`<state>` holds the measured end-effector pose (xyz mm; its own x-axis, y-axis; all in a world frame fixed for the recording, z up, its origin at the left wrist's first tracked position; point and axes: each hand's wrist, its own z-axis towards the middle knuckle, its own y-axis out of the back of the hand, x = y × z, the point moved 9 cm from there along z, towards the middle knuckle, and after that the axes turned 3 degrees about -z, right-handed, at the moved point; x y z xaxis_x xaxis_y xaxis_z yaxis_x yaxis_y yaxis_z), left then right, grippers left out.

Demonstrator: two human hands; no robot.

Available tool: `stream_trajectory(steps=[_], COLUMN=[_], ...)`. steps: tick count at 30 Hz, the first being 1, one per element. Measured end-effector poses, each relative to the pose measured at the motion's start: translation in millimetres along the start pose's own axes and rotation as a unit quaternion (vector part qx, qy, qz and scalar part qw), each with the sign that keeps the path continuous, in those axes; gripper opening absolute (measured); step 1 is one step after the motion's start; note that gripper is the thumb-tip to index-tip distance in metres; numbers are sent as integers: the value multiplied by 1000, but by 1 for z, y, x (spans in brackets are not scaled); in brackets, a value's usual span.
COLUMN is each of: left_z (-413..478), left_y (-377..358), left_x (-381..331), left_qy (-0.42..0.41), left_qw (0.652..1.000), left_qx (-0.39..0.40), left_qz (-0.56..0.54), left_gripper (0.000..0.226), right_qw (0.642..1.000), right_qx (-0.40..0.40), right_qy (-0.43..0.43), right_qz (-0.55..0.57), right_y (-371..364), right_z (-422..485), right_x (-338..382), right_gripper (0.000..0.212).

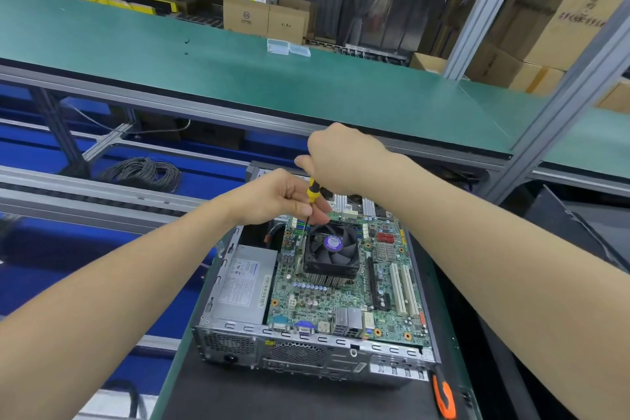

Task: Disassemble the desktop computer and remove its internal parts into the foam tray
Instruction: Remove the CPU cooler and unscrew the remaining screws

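Yellow-handled screwdriver (312, 188), seen from head cam, stands near upright over the open desktop computer (296, 351), tip down at far-left corner of the CPU fan (331, 249). Right hand (344, 157) is curled round the handle top; left hand (279, 198) pinches it lower, by the shaft. Computer lies flat on dark worktop (238, 395), lid off, motherboard (341, 300) & grey PSU (245, 283) inside. Orange-handled tool (443, 395) lies at case's near-right corner. Green shelf (238, 72) behind w/ two clear boxes (289, 46).
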<state>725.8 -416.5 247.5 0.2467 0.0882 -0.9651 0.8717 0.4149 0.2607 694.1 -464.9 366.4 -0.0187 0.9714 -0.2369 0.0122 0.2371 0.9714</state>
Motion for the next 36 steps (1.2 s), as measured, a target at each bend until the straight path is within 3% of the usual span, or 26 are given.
stream_trajectory(steps=[3, 6, 12, 16, 18, 19, 21, 23, 25, 28, 31, 34, 36], left_z=[-5, -12, -22, -22, -17, -15, -12, -12, -10, -1, 3, 3, 0], left_y=[1, 6, 10, 9, 5, 2, -1, -7, -9, -2, 3, 8, 10], left_x=[1, 2, 12, 10, 4, 2, -5, -11, -12, -8, 0, 3, 3], left_qy=[-27, -50, -50, -51, -49, -48, -48, -42, -36, -27, -17, -19, -29], left_qw=[995, 983, 960, 963, 972, 978, 990, 998, 997, 998, 997, 998, 996], left_qx=[-87, -165, -266, -253, -224, -200, -135, -35, 40, 25, 0, -27, -66], left_qz=[-32, -59, -68, -73, -38, -15, 7, -28, -63, -60, -71, -47, -46], left_gripper=[20, 32, 17, 23, 26, 24, 26, 35, 37, 32, 30, 21, 18], right_qw=[994, 980, 965, 978, 993, 998, 1000, 999, 996, 988, 989, 994, 999], right_qx=[35, 74, 70, 50, 22, 15, 5, -28, -65, -84, -85, -44, -9], right_qy=[95, 181, 251, 199, 111, 61, 1, -27, -47, -76, -108, -98, -39], right_qz=[32, 40, -38, 30, 40, 32, 0, 2, 44, 107, 45, 35, 29], right_y=[1, 6, 14, 17, 13, 8, -4, -5, 0, 6, 8, 1, -1], right_z=[-4, -14, -22, -18, -11, -9, -8, -8, -7, -6, -6, -4, 0], right_x=[5, 13, 28, 20, 13, 9, 10, 11, 7, -2, -11, -8, 2], right_gripper=[24, 7, 28, 10, 37, 42, 30, 11, 11, 26, 42, 37, 34])
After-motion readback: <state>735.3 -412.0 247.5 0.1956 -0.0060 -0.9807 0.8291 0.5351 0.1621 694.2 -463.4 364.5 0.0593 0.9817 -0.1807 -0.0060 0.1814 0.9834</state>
